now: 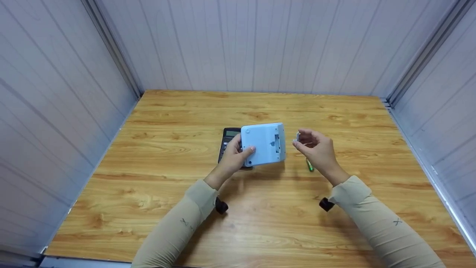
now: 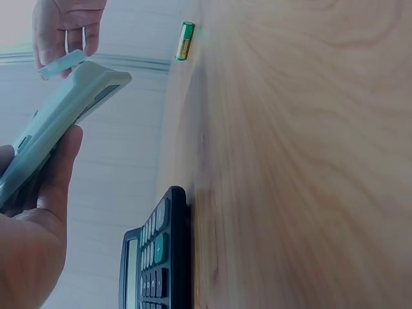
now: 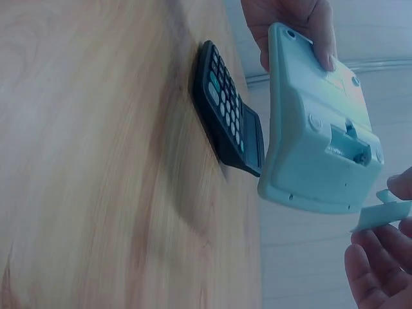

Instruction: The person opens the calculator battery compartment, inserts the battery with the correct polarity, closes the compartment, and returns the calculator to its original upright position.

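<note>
Device, pale blue, held above table, back face toward the head camera, battery slot uncovered. Left hand grips it, thumb on the back. Right hand pinches small cover, just beside slot end. Green battery on table, near right hand. Black calculator lies keys up, partly hidden behind device in head view.

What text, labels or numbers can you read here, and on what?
"+": green key of the black calculator.
"X": drawn mark on the right sleeve; a similar mark on the left sleeve, with a smaller one beside it, unclear.
Too small or blurred: the calculator's other keys, the print on the green battery.
Pale blue device: nothing legible on its back.
</note>
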A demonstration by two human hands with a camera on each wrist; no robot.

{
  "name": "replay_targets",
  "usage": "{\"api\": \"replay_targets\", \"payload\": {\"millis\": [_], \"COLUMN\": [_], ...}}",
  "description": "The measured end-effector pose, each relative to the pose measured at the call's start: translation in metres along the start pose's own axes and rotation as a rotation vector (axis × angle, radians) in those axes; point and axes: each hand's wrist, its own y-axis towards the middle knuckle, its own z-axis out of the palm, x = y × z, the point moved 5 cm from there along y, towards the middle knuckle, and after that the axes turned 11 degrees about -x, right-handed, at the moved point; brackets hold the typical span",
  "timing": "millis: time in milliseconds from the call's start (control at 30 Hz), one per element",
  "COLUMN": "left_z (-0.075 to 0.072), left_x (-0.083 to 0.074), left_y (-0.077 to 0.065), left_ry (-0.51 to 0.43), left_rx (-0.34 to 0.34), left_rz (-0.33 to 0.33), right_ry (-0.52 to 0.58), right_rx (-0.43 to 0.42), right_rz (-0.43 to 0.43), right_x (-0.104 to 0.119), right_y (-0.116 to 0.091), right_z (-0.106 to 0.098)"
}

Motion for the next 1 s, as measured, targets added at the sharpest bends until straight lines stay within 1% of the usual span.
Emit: {"api": "replay_targets", "payload": {"millis": [233, 367, 533, 633, 833, 1000], "left_z": [-0.003, -0.004, -0.005, -0.006, -0.006, -0.008], "left_x": [0.001, 0.0, -0.001, -0.001, -0.001, -0.004], "left_y": [0.0, 0.0, 0.001, 0.001, 0.002, 0.004], "left_ry": [0.017, 0.012, 0.004, 0.005, 0.015, 0.012], "left_rx": [-0.014, -0.018, -0.023, -0.026, -0.037, -0.032], "left_rz": [-0.012, -0.01, 0.007, 0.005, -0.014, 0.009], "right_ry": [-0.054, -0.08, -0.118, -0.15, -0.218, -0.254], "right_rx": [-0.003, 0.032, 0.108, 0.153, 0.266, 0.356], "right_rz": [0.029, 0.042, 0.063, 0.062, 0.026, -0.002], "right_x": [-0.01, -0.016, -0.022, -0.025, -0.028, -0.028], "right_y": [0.002, 0.001, -0.003, -0.005, -0.011, -0.015], "right_z": [-0.005, -0.005, -0.003, -0.001, 0.006, 0.01]}}
